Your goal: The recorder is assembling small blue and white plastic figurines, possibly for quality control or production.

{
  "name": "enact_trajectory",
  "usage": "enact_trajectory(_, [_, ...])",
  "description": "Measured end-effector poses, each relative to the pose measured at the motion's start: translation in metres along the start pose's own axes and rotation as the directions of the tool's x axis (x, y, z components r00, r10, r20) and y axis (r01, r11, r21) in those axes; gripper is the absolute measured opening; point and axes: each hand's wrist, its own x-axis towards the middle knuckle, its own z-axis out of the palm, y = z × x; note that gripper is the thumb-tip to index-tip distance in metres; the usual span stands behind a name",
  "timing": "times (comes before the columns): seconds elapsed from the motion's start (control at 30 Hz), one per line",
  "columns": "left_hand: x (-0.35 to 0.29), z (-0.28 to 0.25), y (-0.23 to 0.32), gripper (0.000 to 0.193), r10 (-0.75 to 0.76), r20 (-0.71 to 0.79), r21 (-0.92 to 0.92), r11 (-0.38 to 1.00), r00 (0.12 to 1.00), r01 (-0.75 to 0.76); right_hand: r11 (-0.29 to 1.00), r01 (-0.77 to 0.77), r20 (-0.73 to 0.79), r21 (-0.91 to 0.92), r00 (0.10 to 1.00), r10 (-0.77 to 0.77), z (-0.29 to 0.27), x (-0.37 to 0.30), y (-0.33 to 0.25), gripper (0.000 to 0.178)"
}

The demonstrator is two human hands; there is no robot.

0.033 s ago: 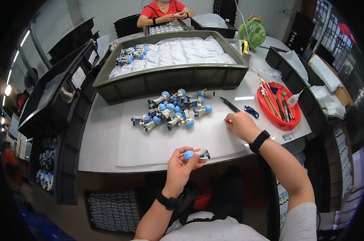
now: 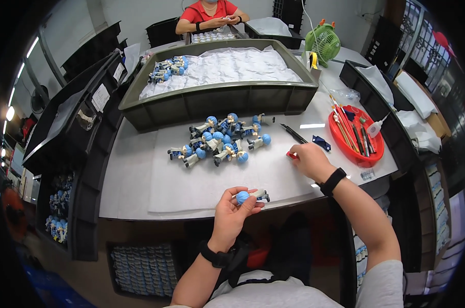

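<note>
Presently: blue-haired figurine (image 2: 243, 197), gripped in left hand (image 2: 230, 211) at near edge of table (image 2: 127, 177), apparently for steadiness; small red item (image 2: 291, 155), pinched by right hand (image 2: 313, 162).

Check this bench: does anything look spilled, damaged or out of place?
Nothing looks spilled or damaged. The figurines lie in a jumbled heap on the table, heads pointing different ways. One small dark piece lies apart by the heap's right edge, too small to identify.
</note>
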Motion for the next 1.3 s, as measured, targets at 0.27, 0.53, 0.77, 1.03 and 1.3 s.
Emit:
enact_trajectory(0.27, [0.009, 0.005, -0.009, 0.027, -0.050, 0.030, -0.176, 0.983, 0.998, 0.054, 0.001, -0.369, 0.368, 0.929, 0.929, 0.046, -0.013, -0.044, -0.019, 0.035])
enact_trajectory(0.53, [0.009, 0.007, -0.022, 0.026, -0.050, 0.028, -0.186, 0.981, 0.998, 0.054, -0.167, -0.336, 0.349, 0.927, 0.935, 0.054, 0.012, -0.064, -0.039, 0.038])
enact_trajectory(0.77, [0.010, 0.003, -0.030, 0.025, -0.019, 0.023, -0.128, 0.992, 1.000, 0.022, 0.250, -0.166, 0.112, 0.954, 0.970, 0.215, 0.043, -0.064, -0.057, 0.021])
enact_trajectory(1.03, [0.011, 0.005, -0.032, 0.026, 0.001, 0.000, -0.073, 0.997, 1.000, -0.001, 0.482, -0.059, -0.111, 0.874, 0.942, 0.317, 0.045, -0.053, -0.071, 0.015])
enact_trajectory(1.3, [0.013, 0.008, -0.037, 0.028, 0.061, -0.046, -0.098, 0.993, 0.997, -0.065, 0.642, -0.069, -0.222, 0.764, 0.906, 0.361, 0.052, -0.051, -0.080, 0.009])
